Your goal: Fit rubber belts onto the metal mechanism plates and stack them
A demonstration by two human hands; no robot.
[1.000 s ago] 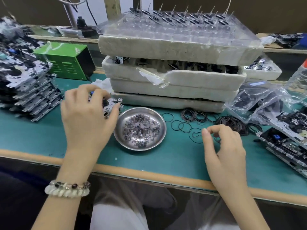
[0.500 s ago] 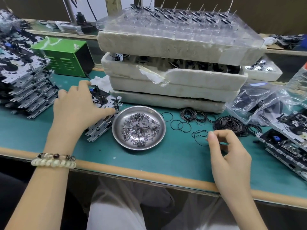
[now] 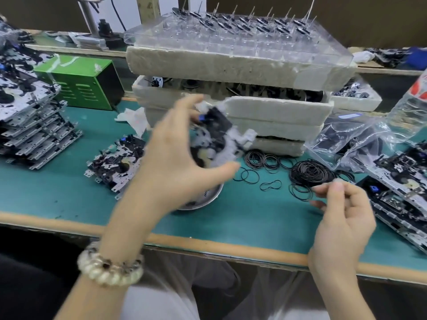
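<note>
1. The left grip (image 3: pixel 178 158) is grasping a metal mechanism plate (image 3: pixel 219 139), thumb under its near edge and fingers curled over the far edge. It is holding the plate in the air above the tabletop (image 3: pixel 46 188), in front of the foam trays (image 3: pixel 231 63); the plate is blurred.
2. The right grip (image 3: pixel 342 215) is pinching a thin black rubber belt (image 3: pixel 300 192) between thumb and forefinger, just beside the near edge of the belt pile (image 3: pixel 309 174). The other fingers are curling loosely.
3. More loose belts (image 3: pixel 265 160) are lying scattered on the tabletop between the belt pile and the foam trays.
4. A steel dish (image 3: pixel 203 199) is sitting on the tabletop, mostly hidden behind the left grip.
5. A short stack of plates (image 3: pixel 115 162) is lying to the left of the dish, and a tall slanting stack (image 3: pixel 30 116) is standing at the far left.
6. Further plates (image 3: pixel 397 181) are lying at the right edge, with clear plastic bags (image 3: pixel 346 139) behind them.
7. A clear tray of spindled parts (image 3: pixel 231 31) is resting on top of the foam trays, and a green box (image 3: pixel 78 82) is standing to their left.
8. A beaded bracelet (image 3: pixel 111 266) is sitting on the left wrist.
</note>
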